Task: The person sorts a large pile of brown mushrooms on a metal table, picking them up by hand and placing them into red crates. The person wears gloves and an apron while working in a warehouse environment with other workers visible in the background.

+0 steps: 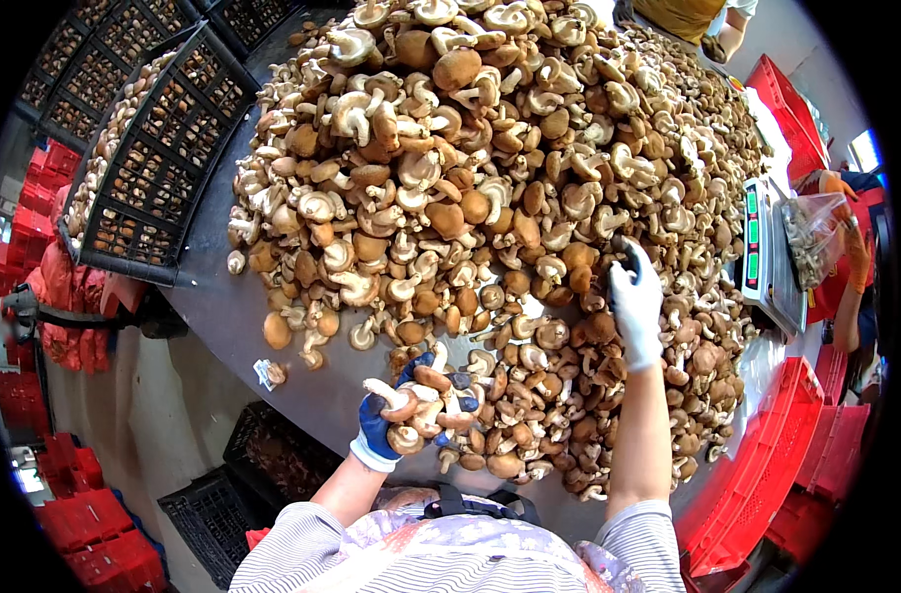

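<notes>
A large heap of brown mushrooms [421,170] with pale stems covers much of the metal table [221,296]. Near the table's front edge, my left hand [391,422], in a blue and white work glove, cups several mushrooms [421,404], palm up. My right hand [636,304], in a white glove with dark fingertips, reaches over the right part of the heap. Its thumb and forefinger point at the mushrooms there; whether they pinch one cannot be told.
Black plastic crates [150,163] of mushrooms stand at the upper left. A scale [773,252] is at the right, beside a person in orange gloves [858,252] with a bag of mushrooms [813,237]. Red crates [762,474] line the lower right. Black crates [206,519] lie below left.
</notes>
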A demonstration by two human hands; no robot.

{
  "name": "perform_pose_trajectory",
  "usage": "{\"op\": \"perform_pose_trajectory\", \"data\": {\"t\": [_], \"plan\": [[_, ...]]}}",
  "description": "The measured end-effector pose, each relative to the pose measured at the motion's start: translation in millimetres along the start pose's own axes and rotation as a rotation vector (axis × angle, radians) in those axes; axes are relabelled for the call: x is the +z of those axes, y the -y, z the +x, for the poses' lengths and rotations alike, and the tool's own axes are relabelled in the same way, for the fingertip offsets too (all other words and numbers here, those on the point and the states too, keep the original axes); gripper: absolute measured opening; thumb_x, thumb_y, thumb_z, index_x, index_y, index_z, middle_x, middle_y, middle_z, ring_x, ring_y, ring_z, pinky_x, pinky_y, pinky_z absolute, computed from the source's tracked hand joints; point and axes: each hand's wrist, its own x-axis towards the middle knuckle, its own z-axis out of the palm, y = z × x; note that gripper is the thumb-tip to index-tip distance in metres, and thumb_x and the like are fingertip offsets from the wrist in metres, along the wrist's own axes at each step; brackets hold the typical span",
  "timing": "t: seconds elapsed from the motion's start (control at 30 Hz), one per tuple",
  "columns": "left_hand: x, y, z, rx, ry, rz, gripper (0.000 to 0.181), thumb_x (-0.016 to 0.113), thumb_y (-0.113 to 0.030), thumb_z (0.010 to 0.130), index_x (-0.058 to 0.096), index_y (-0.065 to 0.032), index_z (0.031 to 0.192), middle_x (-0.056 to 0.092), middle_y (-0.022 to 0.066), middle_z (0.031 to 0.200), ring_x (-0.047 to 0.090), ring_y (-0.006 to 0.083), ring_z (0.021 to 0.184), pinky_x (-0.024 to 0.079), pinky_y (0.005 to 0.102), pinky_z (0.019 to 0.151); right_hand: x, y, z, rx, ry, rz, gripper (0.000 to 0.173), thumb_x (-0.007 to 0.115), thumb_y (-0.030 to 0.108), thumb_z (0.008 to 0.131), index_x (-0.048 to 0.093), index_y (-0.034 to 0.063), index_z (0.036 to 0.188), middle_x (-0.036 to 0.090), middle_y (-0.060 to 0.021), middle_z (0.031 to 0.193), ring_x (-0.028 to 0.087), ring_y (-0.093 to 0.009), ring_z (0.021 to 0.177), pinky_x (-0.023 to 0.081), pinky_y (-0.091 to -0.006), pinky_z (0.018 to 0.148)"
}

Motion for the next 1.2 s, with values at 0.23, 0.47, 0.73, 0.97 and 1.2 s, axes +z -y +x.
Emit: {"op": "perform_pose_trajectory", "data": {"t": [0.23, 0.47, 0.73, 0.97, 1.2], "plan": [[17.7, 2.2, 3.4, 0.077, 0.009, 0.041, 0.088, 0.075, -0.055, 0.077, 0.043, -0.0024, 0.140, 0.052, 0.0109, 0.130, 0.058, 0.0293, 0.107, 0.053, 0.0358, 0.076, 35.5, 42.1, -10.7, 0.105, 0.438, -0.381, 0.059, 0.057, 0.025, 0.085, 0.047, 0.0101, 0.141, 0.057, -0.0237, 0.131, 0.061, -0.038, 0.112, 0.050, -0.0416, 0.096], [30.3, 8.2, 11.4, 0.020, -0.163, -0.004, 0.048, 0.062, -0.015, 0.084, 0.053, -0.0190, 0.132, 0.061, -0.0032, 0.117, 0.046, 0.0282, 0.086, 0.044, 0.0312, 0.060, 35.7, 34.7, -38.1, 0.023, 0.387, -0.234, 0.044, 0.063, 0.028, 0.085, 0.060, 0.0083, 0.124, 0.062, -0.0149, 0.116, 0.062, -0.033, 0.104, 0.050, -0.0397, 0.090], [32.3, 8.5, 17.0, 0.045, -0.017, 0.054, 0.082, 0.071, -0.048, 0.080, 0.043, 0.0025, 0.139, 0.058, 0.0129, 0.121, 0.061, 0.0281, 0.102, 0.055, 0.0429, 0.082, 2.3, 39.2, -36.7, 0.568, 0.460, 0.685, 0.026, 0.068, 0.019, 0.092, 0.067, 0.0028, 0.112, 0.067, -0.0003, 0.091, 0.058, -0.006, 0.072, 0.047, -0.0205, 0.063], [32.6, 9.4, 27.2, -0.032, -0.092, 0.084, 0.057, 0.070, -0.047, 0.085, 0.055, -0.0159, 0.130, 0.055, -0.0078, 0.108, 0.047, 0.0293, 0.085, 0.042, 0.0414, 0.069, 3.1, 16.2, -67.3, 0.520, 0.311, 0.626, 0.035, 0.068, 0.016, 0.091, 0.063, 0.0012, 0.123, 0.066, -0.0039, 0.109, 0.059, -0.011, 0.096, 0.049, -0.0258, 0.084], [17.6, 13.2, 22.5, 0.051, -0.093, 0.134, 0.066, 0.060, -0.054, 0.091, 0.052, -0.0002, 0.128, 0.059, 0.0063, 0.106, 0.062, 0.0342, 0.084, 0.053, 0.0437, 0.069, 38.6, 36.0, -73.8, 0.194, 0.395, -0.051, 0.078, 0.074, 0.029, 0.080, 0.042, 0.0095, 0.148, 0.065, -0.0159, 0.120, 0.066, -0.024, 0.096, 0.052, -0.0324, 0.086]]}}
